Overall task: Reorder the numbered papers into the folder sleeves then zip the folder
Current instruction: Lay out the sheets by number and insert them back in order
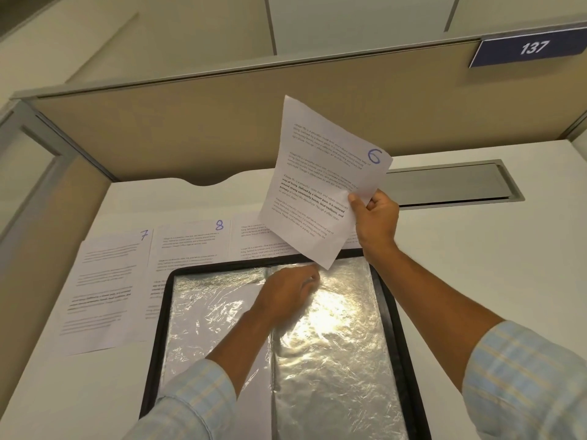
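Observation:
A black-edged folder [160, 338] lies open on the desk, its shiny clear sleeves [336, 344] facing up. My right hand [374, 217] holds the paper marked 6 [320, 182] in the air above the folder's top edge, gripping its right side. My left hand [286, 295] rests on the top of the sleeves near the spine, fingers pinching at the sleeve's upper edge. The paper marked 7 [104, 287] and the paper marked 8 [190, 242] lie flat on the desk at the left. Another paper [251, 239] lies partly hidden behind the held one.
A beige partition wall [190, 134] rises behind the white desk [492, 265]. A grey cable tray lid [444, 185] is set into the desk at the back right. A blue sign reading 137 [533, 47] hangs on the partition's top right.

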Tool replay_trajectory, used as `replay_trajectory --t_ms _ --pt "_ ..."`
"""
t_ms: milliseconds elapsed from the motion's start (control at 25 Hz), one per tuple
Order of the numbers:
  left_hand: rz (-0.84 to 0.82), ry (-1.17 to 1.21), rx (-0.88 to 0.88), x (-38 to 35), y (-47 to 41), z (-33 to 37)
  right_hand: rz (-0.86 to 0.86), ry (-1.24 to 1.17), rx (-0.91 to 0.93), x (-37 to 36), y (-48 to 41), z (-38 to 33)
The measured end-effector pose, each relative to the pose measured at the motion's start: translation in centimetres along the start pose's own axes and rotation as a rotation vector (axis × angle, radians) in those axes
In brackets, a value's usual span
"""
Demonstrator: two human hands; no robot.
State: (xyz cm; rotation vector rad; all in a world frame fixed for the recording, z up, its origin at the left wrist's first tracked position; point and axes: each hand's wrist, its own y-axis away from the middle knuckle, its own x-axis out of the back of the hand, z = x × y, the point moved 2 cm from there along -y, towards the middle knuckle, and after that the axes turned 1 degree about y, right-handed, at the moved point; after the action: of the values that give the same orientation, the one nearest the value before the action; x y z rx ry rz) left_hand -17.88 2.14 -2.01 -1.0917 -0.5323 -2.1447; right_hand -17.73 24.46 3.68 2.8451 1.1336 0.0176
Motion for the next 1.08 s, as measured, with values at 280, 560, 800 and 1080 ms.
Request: replay_trajectory --t_ms 280,560,800,1080 --pt "0.125 -0.052 0.038 1.2 0.5 -0.5 -0.1 0.18 -0.023 0.9 -0.1 1.7" --pt "0.043 -0.04 0.138 2.8 0.6 -3.2 -0.183 0.283 0.006 2.7 -1.7 1.4" --pt "0.019 0.0 0.132 3.7 0.4 -4.1 -0.284 0.336 -0.005 2.9 -2.0 2.1" --pt "-0.05 0.072 0.06 2.8 -0.6 -3.1 -0.447 0.318 -0.126 2.0 -1.1 2.0"
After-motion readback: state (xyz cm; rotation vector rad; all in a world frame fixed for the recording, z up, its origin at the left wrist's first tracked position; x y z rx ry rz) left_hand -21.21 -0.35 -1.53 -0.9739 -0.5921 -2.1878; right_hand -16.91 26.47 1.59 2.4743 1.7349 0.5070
